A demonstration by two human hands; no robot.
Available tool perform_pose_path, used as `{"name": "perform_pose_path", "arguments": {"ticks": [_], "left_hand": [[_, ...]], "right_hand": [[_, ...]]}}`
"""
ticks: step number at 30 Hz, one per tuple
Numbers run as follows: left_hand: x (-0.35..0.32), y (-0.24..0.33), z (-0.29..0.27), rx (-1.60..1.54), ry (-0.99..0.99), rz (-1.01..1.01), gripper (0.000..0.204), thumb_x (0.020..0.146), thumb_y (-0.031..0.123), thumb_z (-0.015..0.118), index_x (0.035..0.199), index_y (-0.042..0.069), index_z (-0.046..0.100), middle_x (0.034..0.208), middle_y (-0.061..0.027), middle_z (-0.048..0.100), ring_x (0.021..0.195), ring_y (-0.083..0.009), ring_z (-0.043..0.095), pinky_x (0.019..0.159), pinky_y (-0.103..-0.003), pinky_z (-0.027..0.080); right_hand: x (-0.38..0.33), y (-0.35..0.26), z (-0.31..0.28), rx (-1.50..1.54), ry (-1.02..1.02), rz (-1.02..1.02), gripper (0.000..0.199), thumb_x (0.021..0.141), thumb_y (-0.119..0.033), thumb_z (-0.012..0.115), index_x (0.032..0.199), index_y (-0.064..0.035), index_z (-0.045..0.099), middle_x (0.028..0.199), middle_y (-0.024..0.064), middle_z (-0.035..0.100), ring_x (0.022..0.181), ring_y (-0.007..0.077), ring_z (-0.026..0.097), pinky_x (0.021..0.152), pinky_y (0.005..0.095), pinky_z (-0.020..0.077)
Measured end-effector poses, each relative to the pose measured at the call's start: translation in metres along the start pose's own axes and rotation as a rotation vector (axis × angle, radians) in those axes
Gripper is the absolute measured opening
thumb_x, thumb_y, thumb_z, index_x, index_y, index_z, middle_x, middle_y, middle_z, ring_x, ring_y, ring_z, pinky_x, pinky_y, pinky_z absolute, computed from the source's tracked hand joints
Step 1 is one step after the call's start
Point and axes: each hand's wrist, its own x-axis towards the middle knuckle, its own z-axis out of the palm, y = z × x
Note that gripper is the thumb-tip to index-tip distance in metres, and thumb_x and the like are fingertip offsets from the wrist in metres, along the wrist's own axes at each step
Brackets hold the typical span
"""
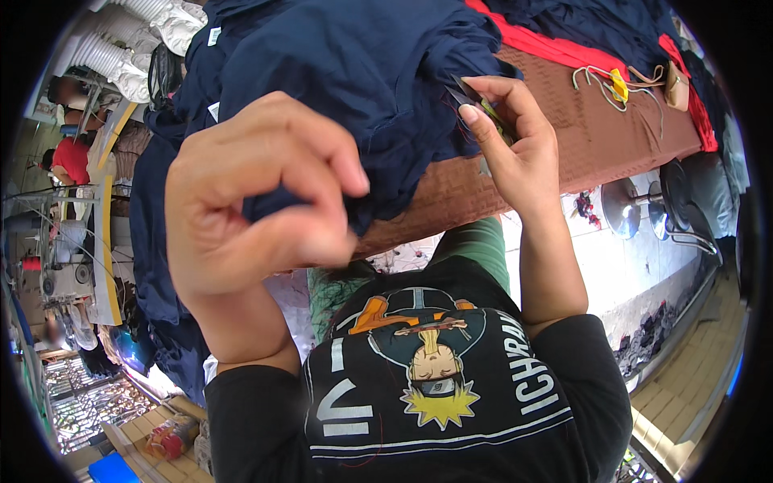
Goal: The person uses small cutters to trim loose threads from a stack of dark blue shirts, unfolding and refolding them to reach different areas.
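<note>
Brown woven desk (596,121) carries crumpled navy cloth (362,72); left hand (258,193) pinches a fold, right hand (515,137) grips small snips (481,103).

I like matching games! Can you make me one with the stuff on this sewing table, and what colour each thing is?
Things:
1. big garment bunched in the left hand
2. cloth covering the table
3. strip of fabric along the table's far side
4. small tag on the loose cords

Colours:
A. yellow
B. navy blue
C. red
D. brown

Pairs: 1-B, 2-D, 3-C, 4-A

The right hand holds small thread snips at the garment's edge.
</note>
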Motion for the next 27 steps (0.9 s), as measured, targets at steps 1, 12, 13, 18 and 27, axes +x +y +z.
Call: {"name": "perform_pose_path", "arguments": {"ticks": [1, 12, 13, 18, 27], "left_hand": [[-0.003, 0.001, 0.013, 0.085, 0.118, -0.089, 0.023, 0.082, 0.024, 0.072, 0.075, 0.003, 0.066, 0.089, -0.0092, 0.066, 0.083, -0.0207, 0.061, 0.073, -0.030, 0.044], [-0.004, -0.067, 0.072, 0.671, 0.423, -0.200, 0.009, 0.081, 0.016, 0.073, 0.086, 0.009, 0.070, 0.082, -0.0033, 0.070, 0.073, -0.0221, 0.065, 0.066, -0.033, 0.052], [-0.002, -0.065, 0.072, 0.605, 0.434, -0.263, 0.009, 0.083, 0.016, 0.072, 0.087, 0.008, 0.070, 0.079, -0.0043, 0.070, 0.070, -0.0220, 0.066, 0.064, -0.032, 0.052], [0.002, -0.062, 0.069, 0.336, 0.497, -0.450, 0.014, 0.089, 0.019, 0.068, 0.090, 0.005, 0.068, 0.071, -0.0089, 0.068, 0.062, -0.0202, 0.068, 0.058, -0.028, 0.051], [0.005, -0.059, 0.070, 0.401, 0.510, -0.392, 0.014, 0.090, 0.019, 0.067, 0.093, 0.006, 0.067, 0.067, -0.0065, 0.068, 0.061, -0.0210, 0.068, 0.055, -0.028, 0.050]], "right_hand": [[-0.001, 0.002, 0.002, 0.003, -0.019, 0.018, 0.025, 0.082, -0.012, 0.075, 0.103, -0.0033, 0.065, 0.088, 0.0080, 0.067, 0.077, 0.0157, 0.063, 0.073, 0.0277, 0.0508], [-0.006, 0.016, 0.043, 0.089, -0.116, 0.159, 0.028, 0.077, -0.015, 0.079, 0.100, -0.0034, 0.068, 0.082, 0.0066, 0.063, 0.071, 0.0139, 0.058, 0.067, 0.0270, 0.0484], [-0.003, 0.018, 0.042, 0.113, -0.112, 0.147, 0.027, 0.077, -0.016, 0.079, 0.099, -0.0028, 0.068, 0.082, 0.0067, 0.063, 0.071, 0.0137, 0.058, 0.067, 0.0269, 0.0483], [0.001, 0.008, 0.037, 0.084, -0.047, 0.055, 0.023, 0.079, -0.014, 0.076, 0.096, -0.0027, 0.066, 0.086, 0.0077, 0.064, 0.073, 0.0176, 0.062, 0.068, 0.0282, 0.0494], [-0.003, -0.015, 0.031, -0.349, 0.002, -0.351, 0.021, 0.077, -0.015, 0.076, 0.094, -0.0075, 0.065, 0.088, 0.0051, 0.061, 0.072, 0.0249, 0.064, 0.060, 0.0326, 0.0508]]}}
